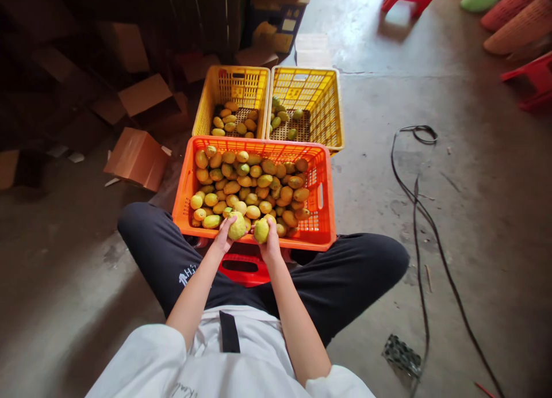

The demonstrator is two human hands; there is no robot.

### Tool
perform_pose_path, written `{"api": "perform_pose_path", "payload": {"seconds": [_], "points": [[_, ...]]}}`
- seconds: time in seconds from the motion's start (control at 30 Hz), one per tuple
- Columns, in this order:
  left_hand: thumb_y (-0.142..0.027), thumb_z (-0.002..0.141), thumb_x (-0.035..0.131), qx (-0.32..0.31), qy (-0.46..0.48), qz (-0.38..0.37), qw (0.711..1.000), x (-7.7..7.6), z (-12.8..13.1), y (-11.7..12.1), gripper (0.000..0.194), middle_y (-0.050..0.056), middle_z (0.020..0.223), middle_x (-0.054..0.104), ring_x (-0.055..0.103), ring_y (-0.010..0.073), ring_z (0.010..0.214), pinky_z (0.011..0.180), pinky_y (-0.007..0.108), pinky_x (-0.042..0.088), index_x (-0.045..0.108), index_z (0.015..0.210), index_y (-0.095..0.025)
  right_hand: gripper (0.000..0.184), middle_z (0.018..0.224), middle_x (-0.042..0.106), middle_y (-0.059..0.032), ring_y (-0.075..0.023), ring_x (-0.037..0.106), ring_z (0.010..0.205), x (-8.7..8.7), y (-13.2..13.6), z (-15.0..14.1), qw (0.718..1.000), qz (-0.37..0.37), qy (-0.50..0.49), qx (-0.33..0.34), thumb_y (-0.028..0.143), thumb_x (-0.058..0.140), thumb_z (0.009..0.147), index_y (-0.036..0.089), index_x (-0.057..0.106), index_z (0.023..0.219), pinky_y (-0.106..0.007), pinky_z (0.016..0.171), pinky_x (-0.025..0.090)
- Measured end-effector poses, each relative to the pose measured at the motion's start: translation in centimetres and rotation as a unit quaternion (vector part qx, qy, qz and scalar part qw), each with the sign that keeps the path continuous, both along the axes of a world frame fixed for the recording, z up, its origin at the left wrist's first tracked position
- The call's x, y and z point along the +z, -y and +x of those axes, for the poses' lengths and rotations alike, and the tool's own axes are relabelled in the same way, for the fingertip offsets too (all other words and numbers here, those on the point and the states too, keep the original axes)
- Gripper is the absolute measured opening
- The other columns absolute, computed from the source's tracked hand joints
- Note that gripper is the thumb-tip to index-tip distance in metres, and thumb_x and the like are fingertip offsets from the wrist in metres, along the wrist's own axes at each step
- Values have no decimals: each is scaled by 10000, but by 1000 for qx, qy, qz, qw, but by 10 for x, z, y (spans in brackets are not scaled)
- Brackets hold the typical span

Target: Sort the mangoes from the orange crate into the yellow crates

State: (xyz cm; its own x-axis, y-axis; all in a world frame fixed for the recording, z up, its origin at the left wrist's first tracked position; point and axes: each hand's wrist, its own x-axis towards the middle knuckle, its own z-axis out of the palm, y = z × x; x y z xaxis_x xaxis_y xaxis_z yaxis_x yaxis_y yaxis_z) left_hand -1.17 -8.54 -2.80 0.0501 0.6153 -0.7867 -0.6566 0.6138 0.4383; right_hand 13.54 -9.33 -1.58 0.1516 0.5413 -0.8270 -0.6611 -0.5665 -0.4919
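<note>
My left hand [223, 238] is closed round a yellow-green lemon [237, 226], its thumb on top. A second yellow-green lemon [261, 230] sits in my right hand [271, 244], also closed. Both hands are side by side over the near rim of an orange plastic crate [322, 214]. Many yellow and greenish lemons [232, 187] fill most of that crate, lying loose in a heap. Fingers under the two held lemons are mostly hidden.
Two yellow crates, a left one [202, 107] and a right one [330, 107], stand behind the orange crate, each with several fruits. A cardboard box [138, 156] lies at left. A black cable [431, 222] crosses the floor at right. A red stool [241, 278] is beneath me.
</note>
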Motion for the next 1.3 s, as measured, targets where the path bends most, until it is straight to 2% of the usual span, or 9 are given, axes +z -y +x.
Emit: {"api": "perform_pose_path", "payload": {"seconds": [0.2, 0.4, 0.5, 0.63, 0.8, 1.0, 1.13, 1.3], "points": [[-298, 700, 1003, -11, 6, 28, 1000, -1, 2, 2, 587, 84, 953, 770, 822, 345, 1022, 892, 458, 702, 619, 1128, -179, 291, 665, 753, -43, -205, 707, 549, -1, -3, -3, 999, -23, -26, -18, 481, 617, 962, 221, 679, 846, -291, 481, 587], [-251, 599, 1035, -37, -19, 39, 998, -6, 2, 4, 655, 56, 931, 784, 832, 310, 932, 831, 403, 693, 609, 1094, -195, 282, 650, 738, -49, -208, 696, 540, 2, -3, -2, 999, -30, -43, -8, 427, 543, 987, 214, 676, 860, -296, 467, 582], [-312, 667, 965, -41, -25, 31, 998, -7, 1, 4, 525, 64, 902, 795, 816, 277, 879, 760, 345, 673, 661, 1074, -180, 262, 631, 717, -31, -221, 714, 554, 1, -4, -3, 998, -33, -43, -15, 431, 556, 988, 226, 676, 879, -314, 490, 607], [-408, 805, 823, 4, -24, 6, 1000, -3, 2, 1, 337, 68, 855, 793, 776, 227, 784, 668, 289, 629, 713, 1014, -167, 280, 612, 701, -20, -218, 715, 557, 0, -5, -3, 997, -32, -53, -40, 412, 518, 1015, 232, 682, 878, -328, 521, 635], [-445, 929, 688, 45, 2, -18, 999, 4, 2, -5, 294, 60, 854, 802, 738, 197, 712, 609, 265, 593, 748, 1040, -179, 391, 651, 720, -11, -174, 701, 557, -3, -4, 0, 995, 32, -67, -62, 570, 546, 1037, 241, 659, 860, -271, 538, 623], [-486, 977, 576, 23, 12, -17, 1000, 1, 2, -5, 398, 117, 874, 802, 753, 238, 749, 677, 317, 628, 768, 1037, -143, 404, 661, 702, 32, -156, 699, 589, -2, -3, -1, 995, 79, -24, -63, 633, 744, 923, 252, 620, 875, -248, 576, 619], [-535, 945, 586, 4, 11, -12, 1000, -3, -1, -4, 464, 144, 857, 792, 780, 296, 817, 732, 383, 652, 763, 1076, -127, 385, 692, 696, 50, -139, 692, 609, 2, -3, -5, 995, 77, 11, -58, 543, 874, 811, 245, 639, 875, -253, 624, 627], [-540, 931, 674, -7, 16, 6, 1000, 1, -1, -3, 453, 158, 935, 812, 806, 341, 948, 801, 433, 677, 753, 1107, -131, 439, 736, 706, 54, -146, 712, 639, 6, -2, -8, 995, 81, 36, -41, 418, 985, 643, 235, 662, 878, -253, 603, 613]]}}
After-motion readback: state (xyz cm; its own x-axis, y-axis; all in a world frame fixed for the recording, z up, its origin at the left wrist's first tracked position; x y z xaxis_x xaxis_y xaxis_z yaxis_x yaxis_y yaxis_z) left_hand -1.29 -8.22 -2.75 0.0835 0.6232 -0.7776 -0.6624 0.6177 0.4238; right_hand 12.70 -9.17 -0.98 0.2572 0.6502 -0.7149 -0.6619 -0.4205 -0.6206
